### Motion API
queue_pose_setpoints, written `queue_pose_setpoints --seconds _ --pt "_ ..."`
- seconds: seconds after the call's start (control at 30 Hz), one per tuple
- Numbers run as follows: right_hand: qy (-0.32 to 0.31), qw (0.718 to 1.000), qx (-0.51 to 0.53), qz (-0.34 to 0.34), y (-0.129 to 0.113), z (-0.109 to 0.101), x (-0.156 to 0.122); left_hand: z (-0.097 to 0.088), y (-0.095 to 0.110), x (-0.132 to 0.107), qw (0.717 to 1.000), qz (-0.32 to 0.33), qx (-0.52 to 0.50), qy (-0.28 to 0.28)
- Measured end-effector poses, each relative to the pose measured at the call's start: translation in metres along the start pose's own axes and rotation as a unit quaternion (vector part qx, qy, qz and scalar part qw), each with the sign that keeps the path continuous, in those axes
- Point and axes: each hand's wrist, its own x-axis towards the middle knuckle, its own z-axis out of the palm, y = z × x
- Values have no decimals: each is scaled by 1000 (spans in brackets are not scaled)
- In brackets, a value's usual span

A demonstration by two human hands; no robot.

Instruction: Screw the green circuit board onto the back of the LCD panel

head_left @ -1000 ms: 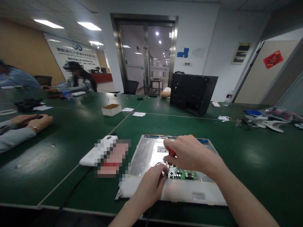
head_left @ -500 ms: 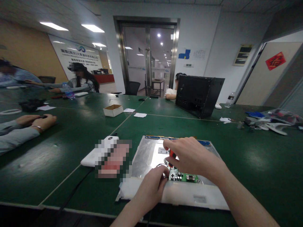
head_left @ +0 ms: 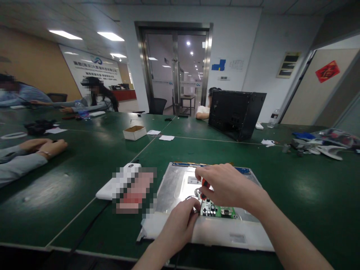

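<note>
A red-handled screwdriver [head_left: 204, 184] is held in the right hand [head_left: 225, 187], the fingers closed round its handle from above so that most of the tool is hidden; the shaft appears to be kept steep, probably so that the tip bears straight down at the left end of the green circuit board [head_left: 218, 210] just beneath the hand. The left hand [head_left: 180, 225] is set just beside and below the right, its fingers drawn narrow and curled against the board's left edge, seemingly to steady the work; whether anything small is pinched there cannot be told. The board is mounted on the metal back of a display panel [head_left: 174, 183], which is laid face down and flat on the green table [head_left: 84, 168] directly under both hands, its white frame [head_left: 219, 234] nearest the person. A white device [head_left: 108, 189], partly blurred out, lies just to the left of the left hand; a cardboard box [head_left: 135, 132] and a black computer case [head_left: 236, 112] stand well beyond the hands; a co-worker's hands [head_left: 46, 146] rest far to the left.
</note>
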Motion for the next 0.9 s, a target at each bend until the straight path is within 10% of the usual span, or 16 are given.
queue_pose_setpoints --seconds 0.9 --pt "-18 1000 -8 12 -1 -1 -1 1 -3 0 1000 4 -16 7"
